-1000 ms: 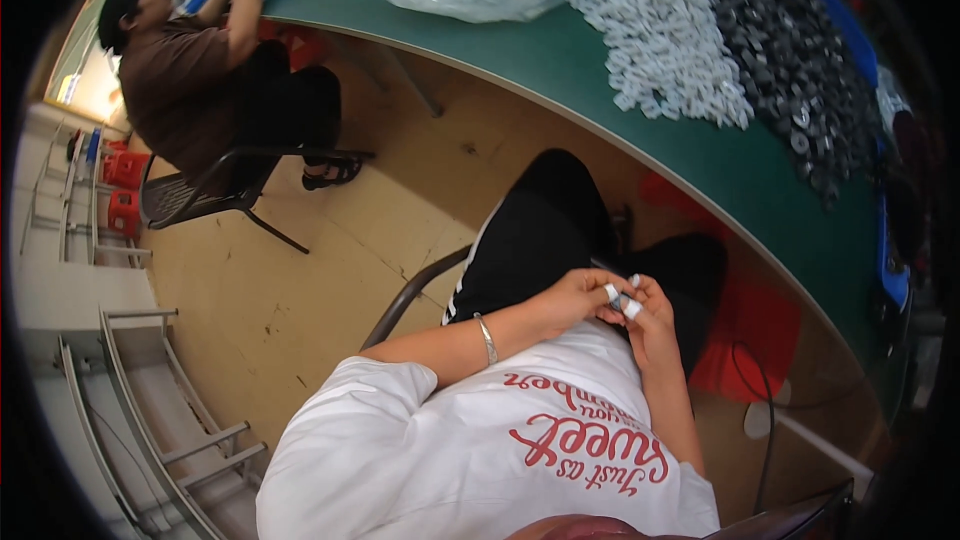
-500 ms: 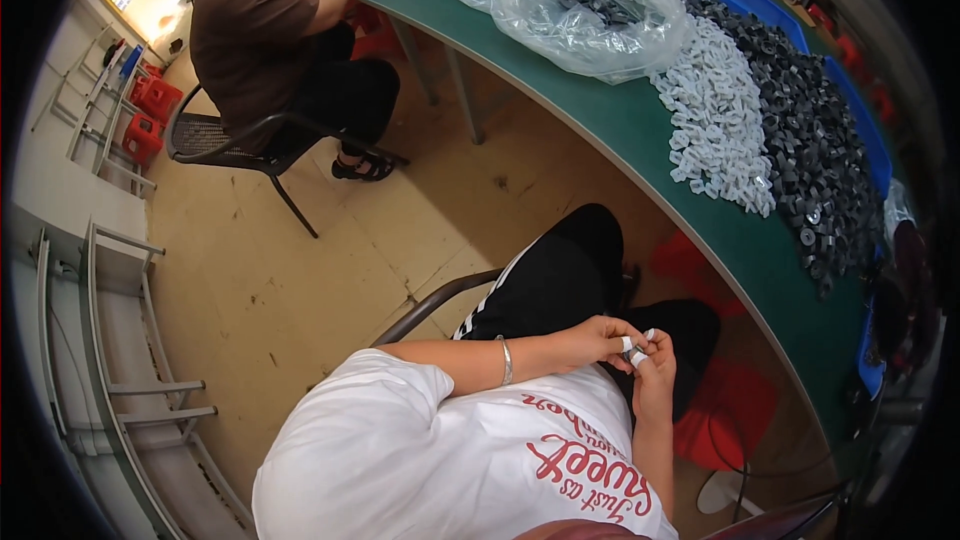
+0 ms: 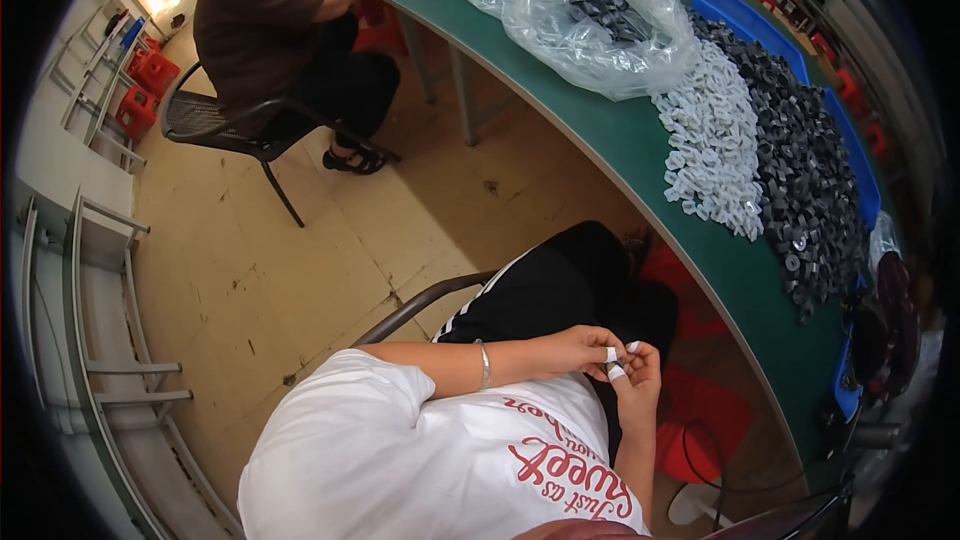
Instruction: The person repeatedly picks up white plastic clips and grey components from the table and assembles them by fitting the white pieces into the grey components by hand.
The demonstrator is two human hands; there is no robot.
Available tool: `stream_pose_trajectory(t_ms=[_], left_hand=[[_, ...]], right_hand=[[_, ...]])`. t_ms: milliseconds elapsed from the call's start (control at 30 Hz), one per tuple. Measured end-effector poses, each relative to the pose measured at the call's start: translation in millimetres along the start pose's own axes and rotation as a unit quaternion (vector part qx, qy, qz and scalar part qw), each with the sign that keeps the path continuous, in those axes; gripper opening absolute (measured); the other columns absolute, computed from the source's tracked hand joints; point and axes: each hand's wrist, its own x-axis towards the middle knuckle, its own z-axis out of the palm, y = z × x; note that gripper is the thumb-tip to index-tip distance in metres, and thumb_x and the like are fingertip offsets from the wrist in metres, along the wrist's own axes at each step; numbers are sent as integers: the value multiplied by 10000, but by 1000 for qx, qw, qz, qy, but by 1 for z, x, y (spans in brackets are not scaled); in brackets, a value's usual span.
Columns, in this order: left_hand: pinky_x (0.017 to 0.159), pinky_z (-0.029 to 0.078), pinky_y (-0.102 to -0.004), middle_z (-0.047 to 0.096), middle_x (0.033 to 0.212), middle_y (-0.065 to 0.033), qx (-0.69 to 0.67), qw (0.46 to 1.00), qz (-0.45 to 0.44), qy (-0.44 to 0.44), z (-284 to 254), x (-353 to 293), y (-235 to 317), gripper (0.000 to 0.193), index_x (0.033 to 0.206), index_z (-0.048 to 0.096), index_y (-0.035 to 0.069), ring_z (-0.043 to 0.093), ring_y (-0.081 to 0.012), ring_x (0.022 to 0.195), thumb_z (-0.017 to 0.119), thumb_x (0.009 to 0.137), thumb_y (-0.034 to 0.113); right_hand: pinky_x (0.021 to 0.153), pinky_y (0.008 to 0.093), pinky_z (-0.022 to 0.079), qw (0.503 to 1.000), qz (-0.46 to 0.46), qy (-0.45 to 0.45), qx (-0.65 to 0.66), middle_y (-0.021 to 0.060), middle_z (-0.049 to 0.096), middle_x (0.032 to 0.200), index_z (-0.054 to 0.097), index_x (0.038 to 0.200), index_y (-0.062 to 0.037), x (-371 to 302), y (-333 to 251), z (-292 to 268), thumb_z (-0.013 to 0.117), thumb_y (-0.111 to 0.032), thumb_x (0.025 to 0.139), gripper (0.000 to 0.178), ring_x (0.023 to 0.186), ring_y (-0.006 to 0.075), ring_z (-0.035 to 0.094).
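Observation:
My left hand [image 3: 582, 350], with a silver bangle on its wrist, and my right hand [image 3: 641, 376] meet above my lap. Their fingers are pinched together around a small dark part [image 3: 614, 365], mostly hidden by the fingertips. White wraps cover several fingertips. On the green table [image 3: 560, 125] to the right, a heap of small white plastic pieces [image 3: 712, 140] lies against a larger heap of dark ring-shaped parts [image 3: 805, 165]. Farther off, a clear plastic bag [image 3: 530, 25] holds more dark parts [image 3: 605, 5].
Blue trays [image 3: 745, 15] stand behind the heaps. A co-worker [image 3: 265, 10] sits on a dark chair [image 3: 215, 120] at the table's far left end. Red stools [image 3: 705, 415] stand under the table. Metal frames [image 3: 130, 380] line the left wall.
The whole view has shifted slightly. Both hands stay pinched together at the small dark part, with small changes in the fingers.

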Motion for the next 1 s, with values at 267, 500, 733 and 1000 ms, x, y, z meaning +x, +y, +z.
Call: stream_pose_trajectory(t_ms=[267, 500, 733, 1000], left_hand=[[749, 541, -255, 660, 1004, -73, -38, 999, 34, -3, -16, 13, 15, 165, 997, 565, 34, 642, -135, 870, 660, 884, 108], [855, 492, -278, 606, 1090, -71, 328, 899, 271, 100, 12, 20, 57, 375, 1153, 552, 29, 599, -141, 967, 671, 803, -33], [839, 497, -301, 614, 1081, -98, 414, 856, 297, 89, 2, 36, 37, 398, 1137, 572, 21, 611, -187, 950, 648, 757, -68], [793, 508, -307, 621, 1048, -116, 452, 822, 320, 133, -6, 43, 40, 356, 1096, 595, 15, 618, -214, 909, 648, 753, -68]], right_hand=[[766, 214, 434, 936, -90, 3, -340, 21, 485, 959, 457, 1134, -33, 19, -10, -5, 570, 78, 832, 341, 846, 85, 499], [804, 277, 461, 994, -52, 92, -28, 97, 580, 1049, 434, 1239, -16, 47, -22, -13, 527, -12, 901, 350, 910, 139, 557], [815, 284, 459, 980, 100, 101, 139, 95, 628, 990, 444, 1215, -17, 51, -16, -28, 553, -110, 927, 321, 898, 146, 595], [812, 289, 487, 974, 146, 62, 164, 106, 633, 973, 448, 1207, -14, 69, -8, -35, 598, -44, 873, 368, 889, 155, 613]])
